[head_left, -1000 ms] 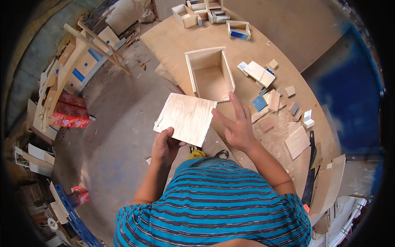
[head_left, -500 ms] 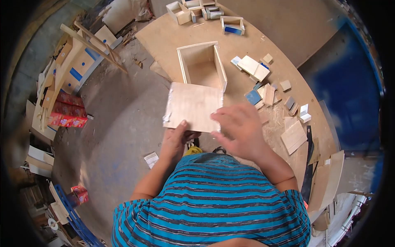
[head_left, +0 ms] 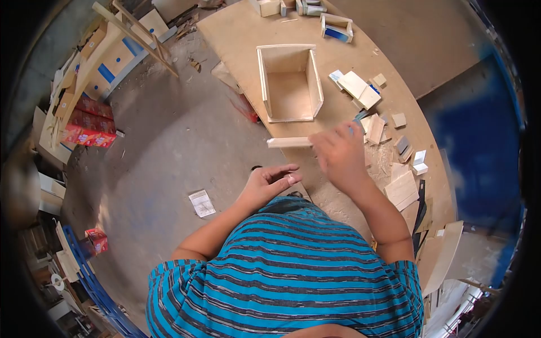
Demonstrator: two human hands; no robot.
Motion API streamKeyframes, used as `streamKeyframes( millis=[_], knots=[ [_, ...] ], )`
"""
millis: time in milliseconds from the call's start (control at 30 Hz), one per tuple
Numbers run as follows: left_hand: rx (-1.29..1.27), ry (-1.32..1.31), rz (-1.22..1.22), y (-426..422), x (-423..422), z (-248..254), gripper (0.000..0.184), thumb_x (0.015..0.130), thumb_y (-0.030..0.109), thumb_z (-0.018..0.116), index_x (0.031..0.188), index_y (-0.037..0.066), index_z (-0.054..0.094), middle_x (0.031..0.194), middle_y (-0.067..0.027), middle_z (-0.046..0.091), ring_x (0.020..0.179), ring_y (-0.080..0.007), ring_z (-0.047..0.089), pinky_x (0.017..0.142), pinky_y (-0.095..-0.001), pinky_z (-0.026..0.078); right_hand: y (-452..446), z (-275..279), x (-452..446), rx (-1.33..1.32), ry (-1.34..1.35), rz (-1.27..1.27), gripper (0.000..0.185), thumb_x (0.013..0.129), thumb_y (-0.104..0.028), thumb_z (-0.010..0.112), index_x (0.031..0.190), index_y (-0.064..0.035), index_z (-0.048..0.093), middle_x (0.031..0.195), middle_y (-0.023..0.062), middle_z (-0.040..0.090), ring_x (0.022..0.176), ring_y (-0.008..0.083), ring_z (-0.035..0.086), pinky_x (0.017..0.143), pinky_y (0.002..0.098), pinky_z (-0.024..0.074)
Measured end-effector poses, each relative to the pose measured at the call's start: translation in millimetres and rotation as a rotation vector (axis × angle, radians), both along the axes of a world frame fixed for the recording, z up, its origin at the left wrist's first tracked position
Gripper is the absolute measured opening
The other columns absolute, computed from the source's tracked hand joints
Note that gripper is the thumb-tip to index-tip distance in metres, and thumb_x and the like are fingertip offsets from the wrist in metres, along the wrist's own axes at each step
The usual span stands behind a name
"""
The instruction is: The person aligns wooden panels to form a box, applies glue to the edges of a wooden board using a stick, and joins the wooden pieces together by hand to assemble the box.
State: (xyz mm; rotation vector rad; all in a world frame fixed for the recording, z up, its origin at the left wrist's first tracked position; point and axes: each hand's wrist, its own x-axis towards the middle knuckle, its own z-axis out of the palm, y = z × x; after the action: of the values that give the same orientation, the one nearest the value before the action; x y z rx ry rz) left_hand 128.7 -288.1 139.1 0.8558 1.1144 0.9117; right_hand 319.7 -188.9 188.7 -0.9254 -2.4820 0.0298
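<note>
Floor [head_left: 152,158] stretches grey along the person's left, and the table [head_left: 236,48] takes up the front and right, its near edge running in towards the person's waist. The person stands close against it in a striped blue shirt [head_left: 287,270]. A box [head_left: 290,81] sits on the table straight ahead, its open top showing the wooden bottom, with one side low.

The board [head_left: 288,142] is between that box and the person, turned edge-on, its left end reaching past the table's edge; I can't tell whether it touches the tabletop. The right hand [head_left: 340,155], a bit blurred, has its fingers clamped on the board's right end. The left hand [head_left: 273,183] hangs nearer the body with nothing in it, thumb and forefinger slightly apart.

Over on the right lies a flat panel [head_left: 402,191]. A small frame [head_left: 337,35] with a blue face stands farther back. Paper [head_left: 202,203] lies on the floor, and a pale block [head_left: 399,120] sits right of the box.
</note>
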Motion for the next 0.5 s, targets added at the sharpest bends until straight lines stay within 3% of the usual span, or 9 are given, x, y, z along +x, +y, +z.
streamKeyframes(
  millis=[133,333,500],
  knots=[
    [-0.004,0.047,0.169,-4,-24,-31,0.022,0.09,0.01,0.061,0.107,-0.004,0.065,0.088,-0.0055,0.067,0.082,-0.0119,0.063,0.08,-0.0262,0.049,27,-11,-2,-0.027,0.003,0.019,0.022,0.071,-0.007,0.071,0.092,-0.0111,0.068,0.086,0.0015,0.066,0.085,0.0217,0.056,0.089,0.0432,0.0377],
    [0.156,0.1,0.467,10,-67,-43,0.019,0.09,0.009,0.06,0.104,-0.003,0.064,0.087,-0.0051,0.065,0.081,-0.0138,0.063,0.079,-0.0283,0.05,54,-12,-18,-0.037,0.019,0.017,0.016,0.073,-0.006,0.07,0.089,-0.0102,0.069,0.083,0.0017,0.067,0.085,0.0228,0.057,0.088,0.0414,0.039],
    [0.237,0.126,0.54,23,-87,-45,0.02,0.09,0.008,0.059,0.105,-0.004,0.063,0.087,-0.005,0.064,0.081,-0.0141,0.063,0.08,-0.0287,0.05,69,-12,-26,-0.04,0.022,0.021,0.015,0.073,-0.007,0.071,0.088,-0.0098,0.07,0.083,0.0011,0.067,0.084,0.0221,0.058,0.087,0.0398,0.0396]
  ],
)
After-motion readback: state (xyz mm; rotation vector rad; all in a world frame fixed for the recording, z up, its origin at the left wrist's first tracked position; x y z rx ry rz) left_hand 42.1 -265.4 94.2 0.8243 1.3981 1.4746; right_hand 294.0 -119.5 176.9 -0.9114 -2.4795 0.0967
